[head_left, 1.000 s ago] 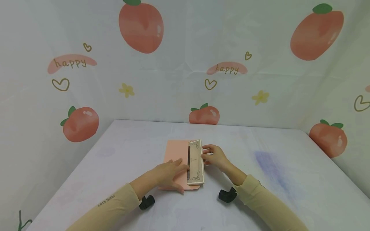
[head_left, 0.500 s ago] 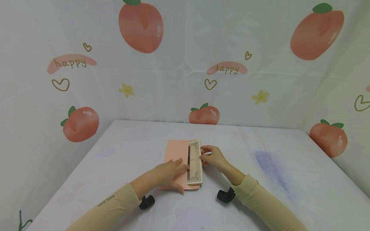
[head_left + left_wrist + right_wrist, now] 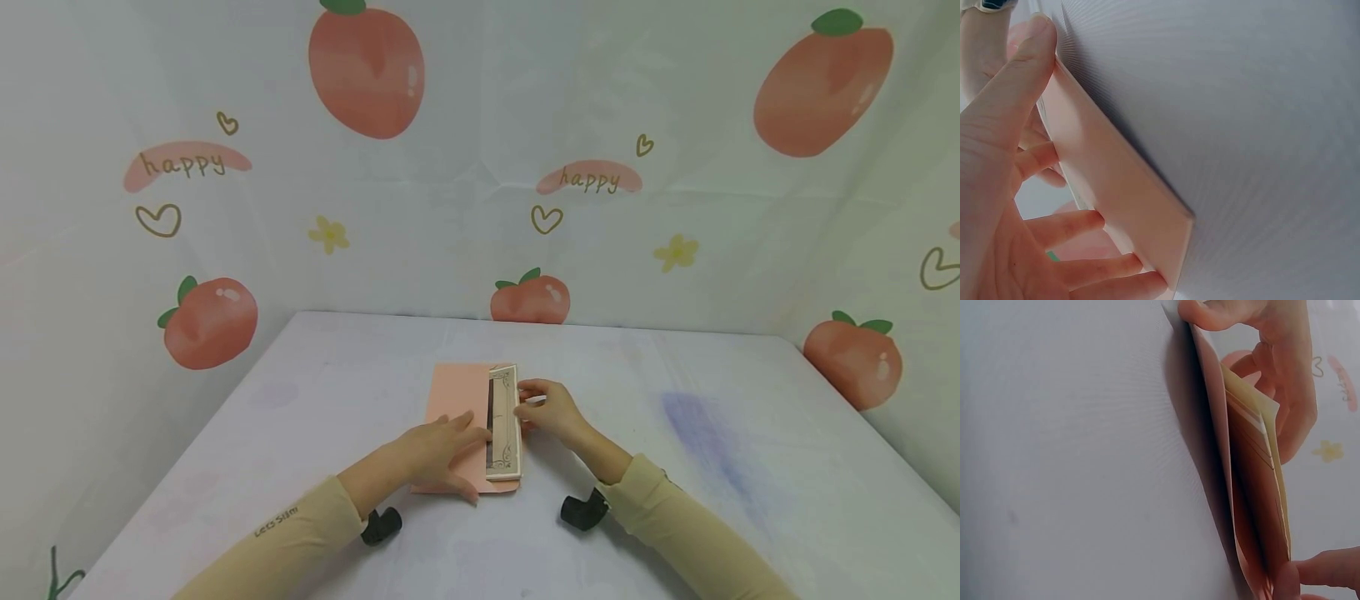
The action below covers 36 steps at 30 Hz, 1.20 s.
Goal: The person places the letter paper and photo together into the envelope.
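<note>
A flat pink paper folder (image 3: 459, 385) lies on the table, with a cream panel (image 3: 505, 425) along its right side that bears an ornate printed border. My left hand (image 3: 442, 454) rests spread over the folder, its thumb near the close edge and one fingertip at the panel's left edge. My right hand (image 3: 555, 412) pinches the panel's right edge between thumb and fingers. From the right wrist view, the cream layer (image 3: 1250, 394) stands raised above the pink layer (image 3: 1213, 387), with a gap between them and several thin edges inside. Part of the folder is hidden under my left hand.
A white table (image 3: 360, 350) spreads around the folder, with a purple smudge (image 3: 705, 450) on its right side. Behind hangs a white cloth (image 3: 450, 225) printed with fruit, hearts and flowers. Black wrist devices (image 3: 382, 527) sit below both sleeves.
My right hand has moved slightly left, and the cream panel's right edge has shifted left with it over the folder. My left hand has stayed in place.
</note>
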Available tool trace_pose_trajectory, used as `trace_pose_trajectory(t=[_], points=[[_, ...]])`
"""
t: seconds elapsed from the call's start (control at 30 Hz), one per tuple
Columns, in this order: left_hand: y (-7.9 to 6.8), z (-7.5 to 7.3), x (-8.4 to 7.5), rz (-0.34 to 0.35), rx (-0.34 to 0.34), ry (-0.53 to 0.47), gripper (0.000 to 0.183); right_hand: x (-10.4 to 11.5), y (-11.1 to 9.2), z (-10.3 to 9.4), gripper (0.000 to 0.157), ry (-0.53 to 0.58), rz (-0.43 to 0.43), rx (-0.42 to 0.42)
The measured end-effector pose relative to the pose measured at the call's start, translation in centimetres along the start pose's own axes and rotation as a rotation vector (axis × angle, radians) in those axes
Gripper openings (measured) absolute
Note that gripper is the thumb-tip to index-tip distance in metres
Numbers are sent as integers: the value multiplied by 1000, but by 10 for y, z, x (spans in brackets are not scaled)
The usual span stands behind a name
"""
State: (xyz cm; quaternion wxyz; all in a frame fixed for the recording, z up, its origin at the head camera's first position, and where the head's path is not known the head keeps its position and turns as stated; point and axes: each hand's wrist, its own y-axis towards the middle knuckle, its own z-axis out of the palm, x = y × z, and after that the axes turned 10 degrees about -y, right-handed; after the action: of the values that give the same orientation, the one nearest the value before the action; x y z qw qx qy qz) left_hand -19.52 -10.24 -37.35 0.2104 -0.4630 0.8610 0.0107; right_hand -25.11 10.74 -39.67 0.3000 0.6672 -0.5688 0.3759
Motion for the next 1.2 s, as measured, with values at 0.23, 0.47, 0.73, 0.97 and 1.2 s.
trace_pose_trajectory(t=[0.23, 0.47, 0.73, 0.97, 1.2], points=[[0, 0, -1, -6, 0, 9, 83, -1, 0, 2, 48, -4, -6, -3], [0, 0, 0, -7, 0, 5, 83, 0, 1, 5, 50, -50, -44, -45], [0, 1, 2, -11, -1, 4, 83, 1, 1, 7, 51, -90, -71, -72], [0, 2, 2, 2, -6, 0, 83, 1, 1, 8, 51, -121, -74, -65], [1, 2, 3, 19, -13, 9, 84, 2, 1, 8, 49, -141, -87, -70]])
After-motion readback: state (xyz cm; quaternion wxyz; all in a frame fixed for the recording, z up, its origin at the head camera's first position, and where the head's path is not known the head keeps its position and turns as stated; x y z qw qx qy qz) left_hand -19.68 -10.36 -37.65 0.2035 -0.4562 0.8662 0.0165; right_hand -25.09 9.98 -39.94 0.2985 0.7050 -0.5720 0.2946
